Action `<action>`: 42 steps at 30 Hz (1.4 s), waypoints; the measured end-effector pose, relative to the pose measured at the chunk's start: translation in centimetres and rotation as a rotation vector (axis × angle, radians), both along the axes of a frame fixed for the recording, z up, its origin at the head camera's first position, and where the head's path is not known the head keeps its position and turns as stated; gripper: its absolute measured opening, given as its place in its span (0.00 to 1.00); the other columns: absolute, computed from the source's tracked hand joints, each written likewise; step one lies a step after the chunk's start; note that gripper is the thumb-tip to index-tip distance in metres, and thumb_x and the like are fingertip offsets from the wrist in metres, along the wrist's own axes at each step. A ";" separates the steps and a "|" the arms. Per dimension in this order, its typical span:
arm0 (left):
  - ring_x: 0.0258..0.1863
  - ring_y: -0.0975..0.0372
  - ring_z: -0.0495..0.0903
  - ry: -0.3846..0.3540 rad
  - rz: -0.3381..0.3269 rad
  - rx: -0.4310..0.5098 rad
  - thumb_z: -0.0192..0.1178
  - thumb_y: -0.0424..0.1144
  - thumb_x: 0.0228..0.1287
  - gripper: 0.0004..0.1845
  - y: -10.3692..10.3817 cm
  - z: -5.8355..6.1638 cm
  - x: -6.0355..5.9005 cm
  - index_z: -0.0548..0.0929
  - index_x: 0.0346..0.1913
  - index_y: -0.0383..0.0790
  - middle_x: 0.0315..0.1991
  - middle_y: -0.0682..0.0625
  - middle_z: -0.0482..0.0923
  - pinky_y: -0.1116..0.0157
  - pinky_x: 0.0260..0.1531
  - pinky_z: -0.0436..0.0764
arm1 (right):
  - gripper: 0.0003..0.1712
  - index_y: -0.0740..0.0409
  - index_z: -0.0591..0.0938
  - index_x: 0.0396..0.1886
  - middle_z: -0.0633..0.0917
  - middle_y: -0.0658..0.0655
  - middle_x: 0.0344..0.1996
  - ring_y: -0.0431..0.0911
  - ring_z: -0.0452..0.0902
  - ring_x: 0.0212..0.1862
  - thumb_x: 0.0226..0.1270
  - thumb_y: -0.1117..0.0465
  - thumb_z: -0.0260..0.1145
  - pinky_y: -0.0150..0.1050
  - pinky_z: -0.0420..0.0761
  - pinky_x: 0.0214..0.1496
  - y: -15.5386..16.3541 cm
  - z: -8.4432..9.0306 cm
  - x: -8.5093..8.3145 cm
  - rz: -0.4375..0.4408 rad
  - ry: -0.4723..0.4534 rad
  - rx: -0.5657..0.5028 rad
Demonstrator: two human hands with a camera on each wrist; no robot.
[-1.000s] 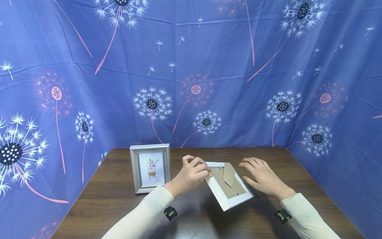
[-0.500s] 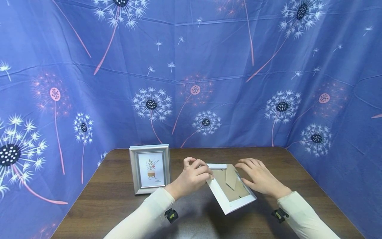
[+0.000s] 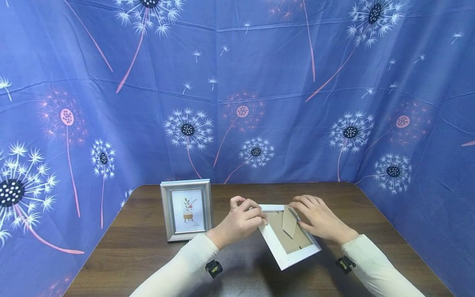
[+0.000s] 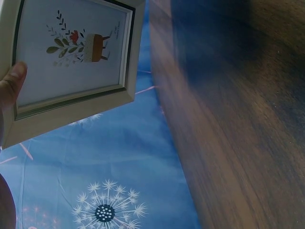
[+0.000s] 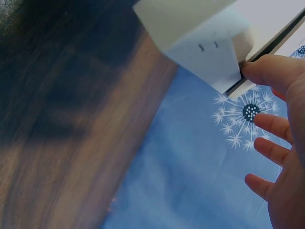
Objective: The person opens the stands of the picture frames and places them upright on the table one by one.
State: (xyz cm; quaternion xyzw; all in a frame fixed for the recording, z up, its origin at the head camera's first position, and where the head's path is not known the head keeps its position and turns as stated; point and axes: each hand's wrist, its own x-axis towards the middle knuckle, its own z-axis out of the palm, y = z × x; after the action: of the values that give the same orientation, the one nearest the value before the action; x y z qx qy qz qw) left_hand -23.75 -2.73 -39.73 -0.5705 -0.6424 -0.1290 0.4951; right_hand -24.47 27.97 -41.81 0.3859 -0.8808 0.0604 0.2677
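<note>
My left hand (image 3: 242, 219) grips the left side of a white picture frame (image 3: 275, 248), holding it tilted over the table with its back up. In the left wrist view the thumb (image 4: 17, 76) lies on the front, by a print of a potted plant (image 4: 95, 47). The brown backing (image 3: 272, 222) and its stand leg (image 3: 290, 222) show in the head view. My right hand (image 3: 320, 218) is at the frame's right side, its thumb (image 5: 267, 69) at the frame's edge and its other fingers spread apart.
A silver picture frame (image 3: 185, 236) with a similar plant print stands upright at the left on the dark wooden table (image 3: 130, 239). Blue dandelion-print cloth (image 3: 289, 123) hangs behind and at both sides of the table.
My right hand has moved left to the white frame's edge. The left hand has shifted the frame slightly right and toward me. The silver frame stays put.
</note>
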 end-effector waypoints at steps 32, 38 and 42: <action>0.44 0.64 0.77 0.065 0.011 -0.030 0.73 0.39 0.54 0.08 -0.1 -0.3 -0.2 0.84 0.35 0.51 0.40 0.63 0.83 0.51 0.50 0.64 | 0.33 0.54 0.80 0.57 0.78 0.63 0.57 0.61 0.73 0.58 0.44 0.64 0.75 0.61 0.70 0.56 -0.8 0.3 -0.2 0.024 -0.018 0.094; 0.44 0.64 0.77 0.071 0.015 -0.028 0.74 0.39 0.54 0.09 -0.1 -0.4 -0.3 0.84 0.35 0.51 0.40 0.63 0.83 0.51 0.51 0.63 | 0.32 0.54 0.80 0.56 0.78 0.62 0.56 0.60 0.73 0.58 0.45 0.65 0.74 0.60 0.70 0.56 -0.9 0.3 -0.2 0.032 -0.007 0.087; 0.44 0.64 0.77 0.068 0.016 -0.032 0.74 0.39 0.54 0.09 -0.1 -0.4 -0.3 0.84 0.36 0.51 0.40 0.63 0.83 0.51 0.50 0.63 | 0.31 0.54 0.80 0.55 0.79 0.61 0.55 0.59 0.73 0.57 0.45 0.65 0.71 0.59 0.70 0.56 -0.8 0.3 -0.4 0.037 0.020 0.080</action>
State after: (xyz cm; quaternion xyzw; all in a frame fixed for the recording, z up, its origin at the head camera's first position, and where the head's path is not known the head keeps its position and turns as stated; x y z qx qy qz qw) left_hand -24.05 -2.86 -40.17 -0.5773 -0.6319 -0.0951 0.5084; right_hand -24.91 27.22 -41.47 0.4130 -0.8725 0.0261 0.2597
